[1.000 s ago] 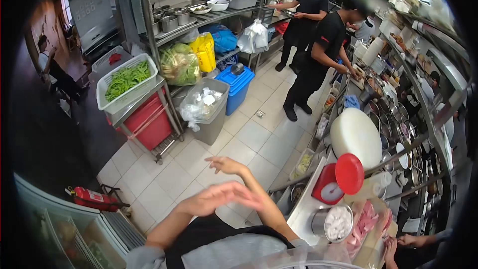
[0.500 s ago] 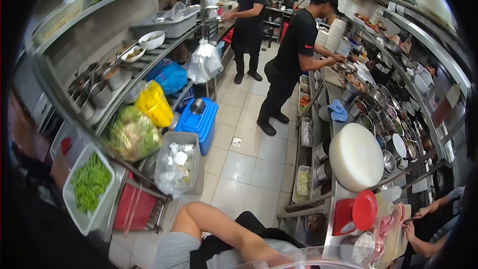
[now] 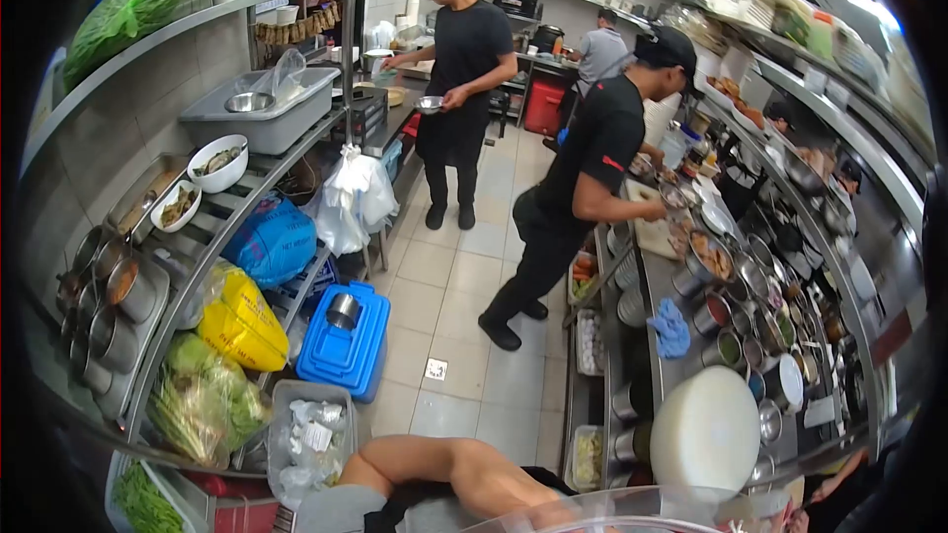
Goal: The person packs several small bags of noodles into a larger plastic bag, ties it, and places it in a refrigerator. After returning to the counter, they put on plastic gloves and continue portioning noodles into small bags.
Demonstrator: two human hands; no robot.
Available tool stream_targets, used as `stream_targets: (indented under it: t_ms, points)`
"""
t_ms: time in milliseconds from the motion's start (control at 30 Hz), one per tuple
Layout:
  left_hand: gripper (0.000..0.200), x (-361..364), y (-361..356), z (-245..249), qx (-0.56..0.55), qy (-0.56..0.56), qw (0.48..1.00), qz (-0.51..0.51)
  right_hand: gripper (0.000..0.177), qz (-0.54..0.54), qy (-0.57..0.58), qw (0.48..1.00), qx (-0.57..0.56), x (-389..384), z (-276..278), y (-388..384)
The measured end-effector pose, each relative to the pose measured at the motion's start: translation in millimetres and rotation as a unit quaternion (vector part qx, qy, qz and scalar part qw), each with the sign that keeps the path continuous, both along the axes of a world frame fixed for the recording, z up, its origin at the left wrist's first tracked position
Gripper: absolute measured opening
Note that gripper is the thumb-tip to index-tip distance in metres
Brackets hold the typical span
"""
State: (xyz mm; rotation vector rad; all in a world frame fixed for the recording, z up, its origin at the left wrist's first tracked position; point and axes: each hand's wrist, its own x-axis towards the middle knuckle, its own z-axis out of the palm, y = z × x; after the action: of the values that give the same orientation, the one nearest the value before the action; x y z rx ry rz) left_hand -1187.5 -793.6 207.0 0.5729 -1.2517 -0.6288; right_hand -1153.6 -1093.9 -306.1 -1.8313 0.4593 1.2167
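Note:
Neither of my hands is in view. A bent bare arm of mine crosses the bottom of the head view, its elbow on the left and its forearm running right, out of the frame. Beside the elbow stands a grey plastic bin holding clear plastic bags. Lower left is a basin of green leaves, cut by the frame edge. A thick white round block stands on the steel counter to the right. Another person's hand shows by pink meat at the lower right corner.
A person in black works over a cutting board at the right counter. Farther back, another person holds a metal bowl. A blue lidded box stands on the tiled floor. Left shelves hold pots, bags and cabbages.
My view has tilted up, so the meat board and leaf basin sit lower. The far person has turned and now holds a bowl. A person in grey has come into view at the back.

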Motion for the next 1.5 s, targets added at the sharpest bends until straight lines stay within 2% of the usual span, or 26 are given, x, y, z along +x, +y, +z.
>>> stream_targets:
  t_ms: [100,200,233,267,333,433,467,533,633,667,700,733,833,933,1067,1167,1333,1367,1400,1500]
  points:
    - [0.061,45.8,48.0,-5.1,-0.002,0.024,0.999,0.037,0.03,0.088,-0.112,0.989,0.035,127.5,14.1,67.7]
    - [0.06,92.6,92.0,-14.2,-0.011,0.033,0.997,0.069,0.03,0.177,-0.24,0.953,0.045,279.1,37.0,188.4]
    - [0.06,108.2,104.8,-17.5,-0.014,0.029,0.997,0.076,0.034,0.16,-0.275,0.943,0.098,329.7,40.6,229.4]
    - [0.06,124.9,117.5,-19.6,-0.017,0.026,0.996,0.084,0.029,0.161,-0.359,0.908,0.141,370.0,51.5,269.4]
    - [0.059,160.5,139.3,-25.5,-0.024,0.017,0.996,0.087,0.027,0.153,-0.395,0.887,0.185,429.7,71.3,339.4]
    - [0.059,219.8,170.9,-21.4,-0.037,-0.006,0.997,0.073,0.026,0.153,-0.391,0.872,0.252,463.2,104.2,407.0]
    - [0.058,240.7,181.9,-19.6,-0.037,-0.012,0.997,0.069,0.026,0.159,-0.378,0.874,0.259,465.0,108.5,416.4]
    - [0.058,280.3,205.2,-17.0,-0.04,-0.026,0.997,0.059,0.025,0.243,-0.355,0.878,0.209,476.5,86.3,411.4]
    - [0.057,344.1,238.1,-13.6,-0.045,-0.038,0.998,0.039,0.039,0.28,-0.303,0.908,0.073,490.8,-1.8,353.1]
    - [0.057,366.1,249.5,-13.3,-0.046,-0.038,0.998,0.03,0.042,0.253,-0.231,0.94,-0.007,481.4,1.8,334.7]
    - [0.057,387.8,259.5,-14.0,-0.043,-0.037,0.998,0.017,0.042,0.14,-0.134,0.981,0.029,471.3,-23.7,311.7]
    - [0.057,409.8,268.3,-15.2,-0.042,-0.036,0.998,0.003,0.043,0.016,-0.091,0.993,0.067,462.0,-62.0,290.4]
    - [0.056,479.9,291.8,-23.4,-0.039,-0.038,0.998,-0.034,0.042,-0.055,0.015,0.998,-0.038,464.4,-48.8,287.7]
    - [0.056,552.8,307.0,-28.8,-0.044,-0.051,0.996,-0.061,0.041,-0.094,0.057,0.993,-0.052,501.3,-45.8,309.2]
    - [0.055,646.3,314.1,-20.0,-0.069,-0.063,0.992,-0.083,0.039,-0.083,0.052,0.995,-0.033,584.6,-35.7,348.4]
    - [0.054,712.0,322.7,-11.0,-0.084,-0.074,0.991,-0.077,0.038,-0.015,0.013,1.0,-0.004,668.5,-40.7,387.8]
    - [0.053,815.3,336.5,-5.8,-0.116,-0.099,0.986,-0.061,0.036,0.14,-0.17,0.969,0.113,860.9,-53.6,471.2]
    - [0.053,837.0,338.4,-5.3,-0.125,-0.106,0.984,-0.062,0.034,0.118,-0.167,0.974,0.097,896.5,-5.7,500.0]
    - [0.053,857.3,340.4,-5.8,-0.131,-0.112,0.983,-0.061,0.032,0.117,-0.2,0.957,0.173,937.8,-10.9,514.1]
    - [0.052,919.2,340.3,-8.3,-0.141,-0.117,0.98,-0.084,0.03,0.113,-0.272,0.936,0.195,1033.9,27.2,547.1]
